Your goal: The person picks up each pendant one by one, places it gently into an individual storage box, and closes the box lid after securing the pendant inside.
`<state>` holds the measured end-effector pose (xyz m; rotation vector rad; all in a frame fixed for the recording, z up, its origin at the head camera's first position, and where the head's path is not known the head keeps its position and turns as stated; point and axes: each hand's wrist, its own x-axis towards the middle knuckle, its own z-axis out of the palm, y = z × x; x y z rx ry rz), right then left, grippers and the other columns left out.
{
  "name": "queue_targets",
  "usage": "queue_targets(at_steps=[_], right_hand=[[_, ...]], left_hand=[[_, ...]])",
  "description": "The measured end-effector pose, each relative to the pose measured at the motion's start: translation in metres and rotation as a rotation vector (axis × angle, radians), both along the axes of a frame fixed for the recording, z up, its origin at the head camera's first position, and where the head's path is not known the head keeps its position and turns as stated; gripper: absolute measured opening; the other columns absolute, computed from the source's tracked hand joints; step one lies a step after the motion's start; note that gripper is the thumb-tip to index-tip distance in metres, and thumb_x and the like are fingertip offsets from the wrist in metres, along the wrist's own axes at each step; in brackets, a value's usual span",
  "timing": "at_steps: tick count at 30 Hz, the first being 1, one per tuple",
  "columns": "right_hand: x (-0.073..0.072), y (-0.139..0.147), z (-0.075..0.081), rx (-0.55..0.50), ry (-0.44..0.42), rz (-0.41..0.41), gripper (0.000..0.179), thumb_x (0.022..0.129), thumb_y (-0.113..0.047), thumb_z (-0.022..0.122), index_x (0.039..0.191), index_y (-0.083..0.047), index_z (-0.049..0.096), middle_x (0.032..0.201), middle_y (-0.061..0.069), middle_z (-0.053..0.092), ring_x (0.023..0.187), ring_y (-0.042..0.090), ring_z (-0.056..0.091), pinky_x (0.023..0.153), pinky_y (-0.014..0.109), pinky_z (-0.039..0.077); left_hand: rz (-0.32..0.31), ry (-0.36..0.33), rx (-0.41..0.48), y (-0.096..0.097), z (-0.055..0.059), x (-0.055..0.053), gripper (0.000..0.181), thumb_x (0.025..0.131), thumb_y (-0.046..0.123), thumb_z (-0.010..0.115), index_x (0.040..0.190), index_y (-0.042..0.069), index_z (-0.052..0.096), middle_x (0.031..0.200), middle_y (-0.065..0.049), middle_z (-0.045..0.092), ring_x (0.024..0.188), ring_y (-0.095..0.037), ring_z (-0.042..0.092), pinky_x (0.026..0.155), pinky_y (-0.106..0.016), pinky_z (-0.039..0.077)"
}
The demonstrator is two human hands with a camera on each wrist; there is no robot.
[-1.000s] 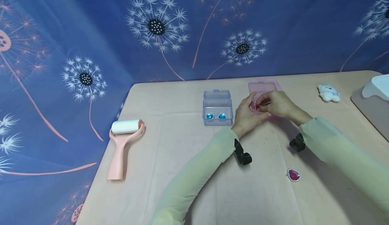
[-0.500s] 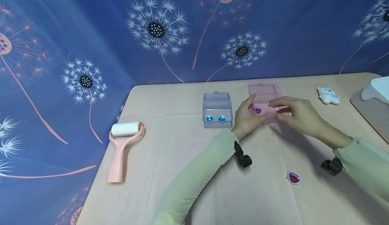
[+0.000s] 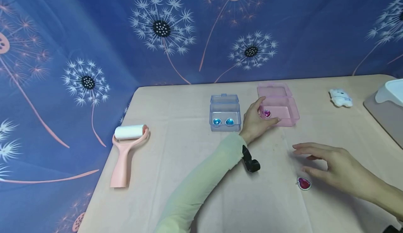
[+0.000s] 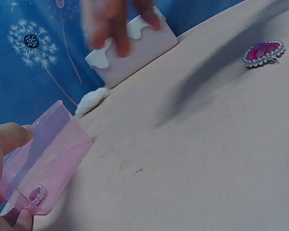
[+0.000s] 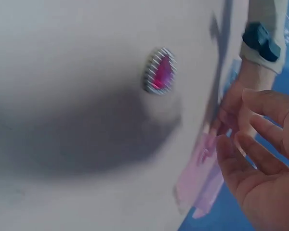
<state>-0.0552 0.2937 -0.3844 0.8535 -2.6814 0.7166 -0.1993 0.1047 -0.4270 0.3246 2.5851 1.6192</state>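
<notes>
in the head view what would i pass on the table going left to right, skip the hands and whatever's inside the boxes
pink-handled roller, blue box, pink box, red jewel, white plush, white-topped container

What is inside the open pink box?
One pink gem with a beaded rim lies inside the pink box, toward its left. In the head view, the left grip covers the near left corner, hiding that spot.

Far left on the beige worktop point(image 3: 176, 121) is a pink-handled white roller point(image 3: 124, 152). Going right you've got a clear blue plastic box point(image 3: 225, 128) with two blue gems point(image 3: 217, 121) inside, then a clear pink plastic box point(image 3: 281, 112) with a small pink gem point(image 3: 267, 113) at its left end. Loose red teardrop gem point(image 3: 304, 183) lies out front of that one, white bear-shaped toy point(image 3: 340, 98) off to its right.
</notes>
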Motion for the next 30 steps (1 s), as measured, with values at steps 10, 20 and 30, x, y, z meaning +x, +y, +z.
queue_targets(at_steps=[10, 20, 30], right_hand=[[0.039, -0.001, -0.036, -0.007, -0.019, -0.084, 0.062, 0.051, -0.008, 0.091, 0.108, -0.019, 0.071, 0.109, -0.006, 0.069, 0.105, -0.023, 0.048, 0.087, -0.007, 0.034], [0.049, -0.007, -0.052, 0.022, 0.035, -0.091, 0.048, 0.056, -0.007, 0.088, 0.099, -0.021, 0.071, 0.103, -0.009, 0.063, 0.094, -0.015, 0.052, 0.081, -0.005, 0.037], [0.044, -0.006, -0.05, 0.033, 0.026, -0.059, 0.045, 0.056, -0.006, 0.088, 0.094, -0.022, 0.071, 0.099, -0.015, 0.061, 0.087, -0.009, 0.054, 0.077, -0.003, 0.039]], left_hand=[[0.001, 0.001, -0.004, -0.001, 0.0, -0.001, 0.084, 0.074, 0.028, 0.084, 0.146, 0.026, 0.041, 0.12, -0.002, 0.059, 0.111, -0.014, 0.056, 0.099, -0.023, 0.045], [-0.002, 0.0, -0.005, 0.001, -0.001, -0.001, 0.083, 0.074, 0.029, 0.084, 0.145, 0.028, 0.042, 0.117, 0.001, 0.058, 0.105, -0.01, 0.054, 0.096, -0.022, 0.044], [0.008, 0.001, 0.003, 0.0, 0.0, -0.001, 0.082, 0.073, 0.028, 0.085, 0.144, 0.027, 0.043, 0.124, -0.002, 0.059, 0.114, -0.015, 0.057, 0.098, -0.024, 0.046]])
